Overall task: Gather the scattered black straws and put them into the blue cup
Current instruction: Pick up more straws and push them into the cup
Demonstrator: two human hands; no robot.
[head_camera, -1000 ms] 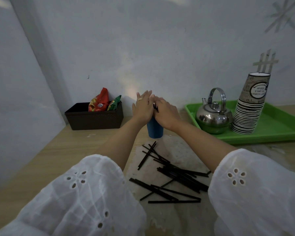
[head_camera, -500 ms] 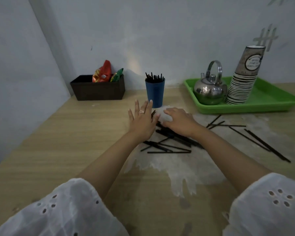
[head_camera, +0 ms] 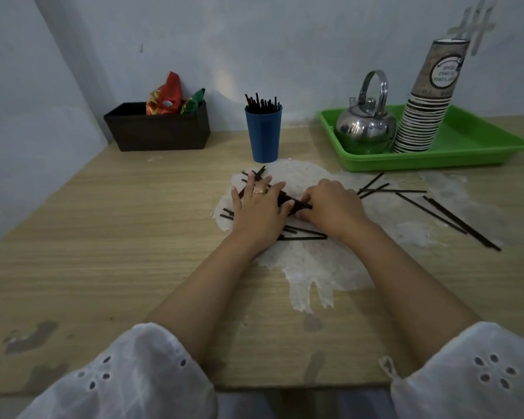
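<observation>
Lowered since earlier onto black straws (head_camera: pixel 303 234) on the surface (head_camera: pixel 118 237) before the blue cup (head_camera: pixel 263 136): left hand (head_camera: pixel 258 209) fingers spread flat, right hand (head_camera: pixel 332 208) fingers curled round a bundle; light, stiff, slippery, so mid-length grip advised.

A single wide-angle camera worn on the person's head looks forward and down across the wooden surface (head_camera: pixel 103 237), facing the pale wall (head_camera: pixel 285 40) and the room's left corner. It sits close: white sleeves (head_camera: pixel 118 379) fill the bottom edge, the left hand (head_camera: pixel 259 211) and right hand (head_camera: pixel 330 208) meet over black straws (head_camera: pixel 298 204) at mid-frame, and the blue cup (head_camera: pixel 263 134) and green tray (head_camera: pixel 436 161) stand farthest off, by the wall.
</observation>
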